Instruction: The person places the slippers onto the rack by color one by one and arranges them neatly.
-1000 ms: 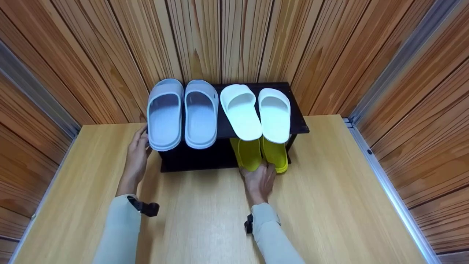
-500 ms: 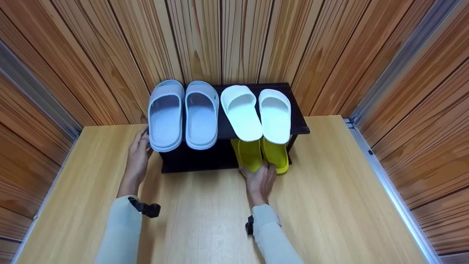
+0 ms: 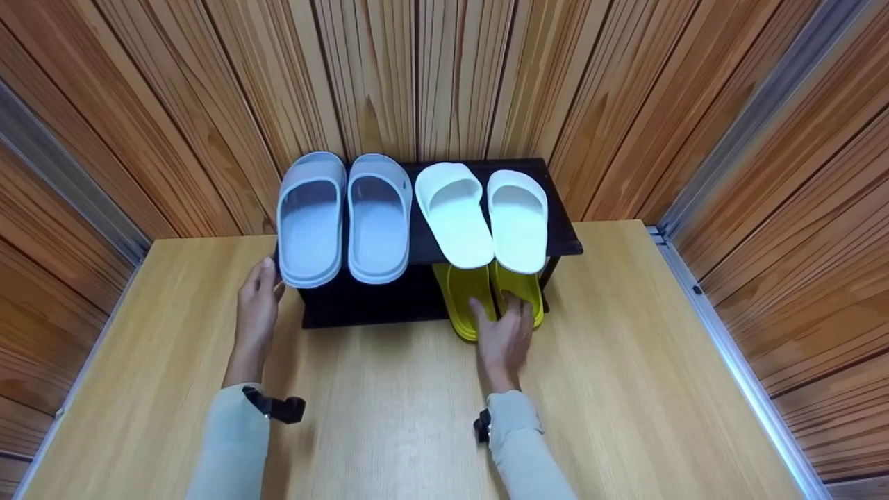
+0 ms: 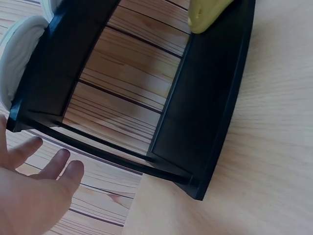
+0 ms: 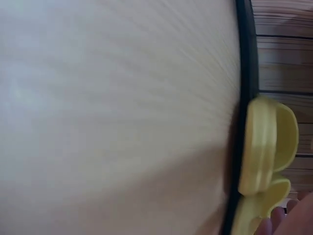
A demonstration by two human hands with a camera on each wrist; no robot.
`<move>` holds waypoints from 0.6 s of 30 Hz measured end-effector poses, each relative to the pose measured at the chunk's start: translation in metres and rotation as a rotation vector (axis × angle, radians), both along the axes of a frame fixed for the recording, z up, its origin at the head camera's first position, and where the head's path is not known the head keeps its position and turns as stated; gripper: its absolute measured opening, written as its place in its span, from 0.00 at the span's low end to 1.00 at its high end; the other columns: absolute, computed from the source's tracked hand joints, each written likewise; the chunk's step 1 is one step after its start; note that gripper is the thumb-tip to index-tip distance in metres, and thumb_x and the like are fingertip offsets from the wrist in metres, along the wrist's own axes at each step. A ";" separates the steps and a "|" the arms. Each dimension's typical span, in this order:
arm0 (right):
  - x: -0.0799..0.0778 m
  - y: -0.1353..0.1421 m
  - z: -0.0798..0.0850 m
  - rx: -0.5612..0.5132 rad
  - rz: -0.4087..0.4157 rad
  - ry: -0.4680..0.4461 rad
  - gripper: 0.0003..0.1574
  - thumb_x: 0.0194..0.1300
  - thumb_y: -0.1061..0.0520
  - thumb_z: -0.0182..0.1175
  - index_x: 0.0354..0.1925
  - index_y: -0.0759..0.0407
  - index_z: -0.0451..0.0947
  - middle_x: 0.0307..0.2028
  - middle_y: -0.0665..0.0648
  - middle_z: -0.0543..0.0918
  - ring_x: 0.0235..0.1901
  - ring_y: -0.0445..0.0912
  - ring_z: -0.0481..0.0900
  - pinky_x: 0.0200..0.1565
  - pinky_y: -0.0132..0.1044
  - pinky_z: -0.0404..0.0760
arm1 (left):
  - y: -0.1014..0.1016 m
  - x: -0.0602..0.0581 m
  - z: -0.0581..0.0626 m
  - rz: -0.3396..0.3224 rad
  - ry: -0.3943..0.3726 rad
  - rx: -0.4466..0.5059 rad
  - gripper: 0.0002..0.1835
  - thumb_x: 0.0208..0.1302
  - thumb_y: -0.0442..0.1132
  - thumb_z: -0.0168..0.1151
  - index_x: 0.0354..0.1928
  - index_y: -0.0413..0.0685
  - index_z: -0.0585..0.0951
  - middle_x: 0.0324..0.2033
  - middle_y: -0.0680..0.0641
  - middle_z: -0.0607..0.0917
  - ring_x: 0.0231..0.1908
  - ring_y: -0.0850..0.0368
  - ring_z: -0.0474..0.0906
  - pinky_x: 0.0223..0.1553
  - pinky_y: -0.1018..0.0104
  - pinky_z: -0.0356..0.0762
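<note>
A pair of yellow slide slippers, the left one (image 3: 467, 288) and the right one (image 3: 515, 279), lies on the lower shelf of a dark shoe rack (image 3: 375, 302). My right hand (image 3: 505, 344) is over their heel ends, thumb above the left slipper and fingers at the right one. In the right wrist view, the fingertips (image 5: 279, 215) are beside the farther slipper. At the rack's left end is my left hand (image 3: 255, 305), its fingers spread near the top shelf's corner in the left wrist view. The yellow slippers' toes are hidden under the top shelf.
Grey slippers (image 3: 310, 232) stand on the left of the top shelf. White slippers (image 3: 458, 222) stand on its right, the left one angled and overhanging the front edge. Wood-plank walls (image 3: 451, 76) rise behind and at both sides of the pale wooden surface (image 3: 389, 417).
My right hand has loosened from the yellow slippers and shifted slightly right and toward me. The left yellow slipper's heel now shows fully. My left hand's fingers have shifted slightly at the rack's end.
</note>
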State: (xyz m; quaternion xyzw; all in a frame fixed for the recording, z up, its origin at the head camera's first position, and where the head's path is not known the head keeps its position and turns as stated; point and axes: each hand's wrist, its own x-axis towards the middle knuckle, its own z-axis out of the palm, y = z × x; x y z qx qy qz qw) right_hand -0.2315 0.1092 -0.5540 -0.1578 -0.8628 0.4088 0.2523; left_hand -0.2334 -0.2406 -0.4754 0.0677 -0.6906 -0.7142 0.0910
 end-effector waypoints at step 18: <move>-0.001 0.062 0.054 0.177 0.133 0.098 0.37 0.67 0.44 0.68 0.60 0.72 0.76 0.57 0.69 0.77 0.56 0.65 0.74 0.54 0.63 0.72 | 0.009 0.019 0.009 0.047 0.048 -0.428 0.38 0.80 0.58 0.40 0.80 0.41 0.53 0.73 0.32 0.60 0.73 0.37 0.55 0.71 0.39 0.53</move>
